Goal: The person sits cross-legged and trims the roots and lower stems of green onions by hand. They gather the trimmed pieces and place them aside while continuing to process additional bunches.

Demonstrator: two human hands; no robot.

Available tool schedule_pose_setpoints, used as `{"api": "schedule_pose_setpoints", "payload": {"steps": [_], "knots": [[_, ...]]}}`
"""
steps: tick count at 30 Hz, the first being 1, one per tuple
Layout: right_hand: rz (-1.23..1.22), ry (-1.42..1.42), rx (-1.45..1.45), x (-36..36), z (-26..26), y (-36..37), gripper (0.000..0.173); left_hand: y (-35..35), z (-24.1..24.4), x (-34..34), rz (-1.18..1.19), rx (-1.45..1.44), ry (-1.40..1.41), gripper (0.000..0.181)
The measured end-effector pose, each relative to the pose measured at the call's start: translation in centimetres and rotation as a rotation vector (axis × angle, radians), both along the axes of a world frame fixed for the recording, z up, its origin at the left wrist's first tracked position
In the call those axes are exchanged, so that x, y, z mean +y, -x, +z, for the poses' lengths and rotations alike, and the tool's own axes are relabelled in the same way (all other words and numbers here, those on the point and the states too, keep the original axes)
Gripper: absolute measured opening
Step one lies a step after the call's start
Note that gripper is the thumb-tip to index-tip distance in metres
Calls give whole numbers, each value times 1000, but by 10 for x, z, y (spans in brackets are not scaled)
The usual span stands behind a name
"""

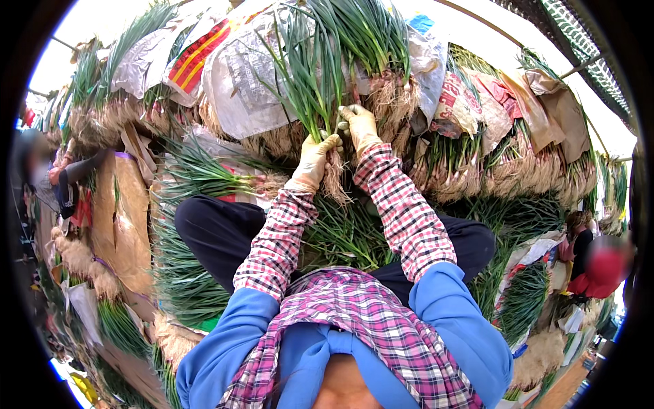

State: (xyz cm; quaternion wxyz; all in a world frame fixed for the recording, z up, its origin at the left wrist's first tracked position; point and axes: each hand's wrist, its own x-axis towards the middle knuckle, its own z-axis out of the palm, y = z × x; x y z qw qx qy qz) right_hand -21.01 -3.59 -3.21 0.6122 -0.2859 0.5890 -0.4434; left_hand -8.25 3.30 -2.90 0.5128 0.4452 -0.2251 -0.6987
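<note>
My gloved left hand (pixel 312 159) grips a bunch of long-leaved green onions or young garlic (pixel 312 89) just above the root end. Its leaves point up and away from me, and the pale stringy roots (pixel 335 181) hang below my fingers. Close on the right, my gloved right hand (pixel 361 128) has its fingers curled towards the stalks; whether a stalk is between them I cannot tell. Behind both hands, a larger heap of the same plants (pixel 380 51) leans with its roots towards me. Loose green leaves (pixel 350 230) cover the ground between my bent legs.
A small bunch (pixel 230 176) lies by my left knee, above a wide pile of leaves (pixel 186 271). White plastic sacking (pixel 245 92) covers part of the far row; more sacks (pixel 457 105) lie right. One person (pixel 64 174) is at far left, another (pixel 598 266) at far right.
</note>
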Motion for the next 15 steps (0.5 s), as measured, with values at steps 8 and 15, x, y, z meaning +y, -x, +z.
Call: {"api": "schedule_pose_setpoints", "payload": {"steps": [8,15], "knots": [[-227,-278,-940,42,-13,-21,21,-15,-16,17,-17,363,-3,10],[-150,-100,-608,68,-22,-24,24,-23,-20,39,-66,516,-54,18]]}}
